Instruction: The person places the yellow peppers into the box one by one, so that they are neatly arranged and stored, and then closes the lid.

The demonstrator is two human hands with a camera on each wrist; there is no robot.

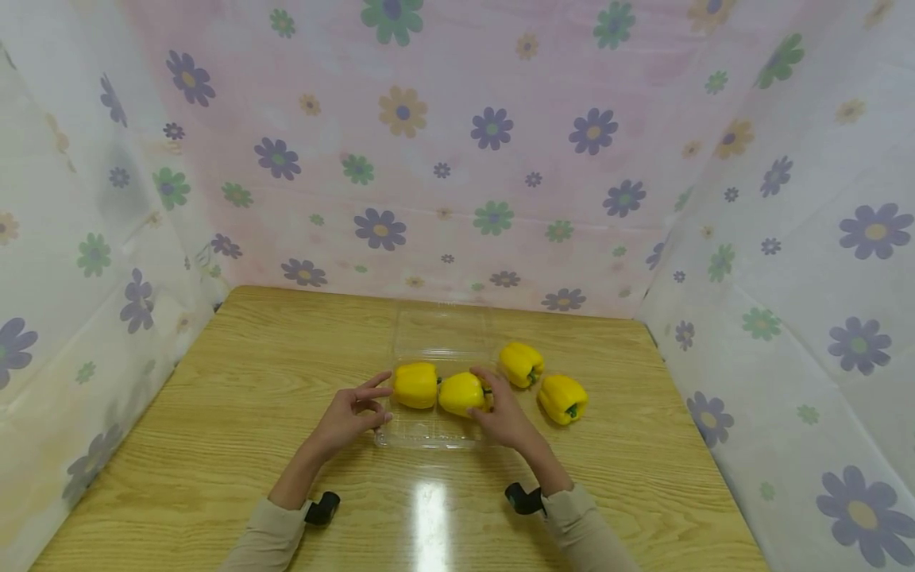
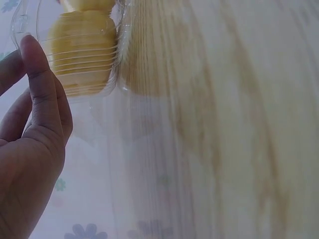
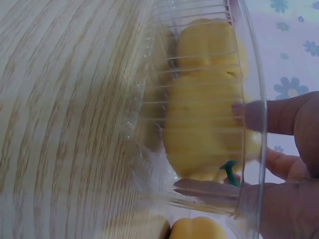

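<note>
A clear plastic clamshell container (image 1: 407, 433) lies on the table with its lid (image 1: 443, 330) folded back. Two yellow bell peppers are side by side in its base: a left pepper (image 1: 415, 385) and a right pepper (image 1: 460, 394). My right hand (image 1: 503, 413) grips the right pepper, thumb on its near side and fingers round the far side and stem end. Through the ribbed wall, the right wrist view shows this pepper's green stem (image 3: 230, 172) by the fingers. My left hand (image 1: 346, 417) pinches the container's left rim (image 2: 22, 30), its upper fingers extended beside the left pepper.
Two more yellow peppers, a farther one (image 1: 521, 365) and a nearer one (image 1: 563, 400), lie on the wooden table (image 1: 286, 357) right of the container. Flower-print cloth (image 1: 443, 191) encloses the table's back and sides.
</note>
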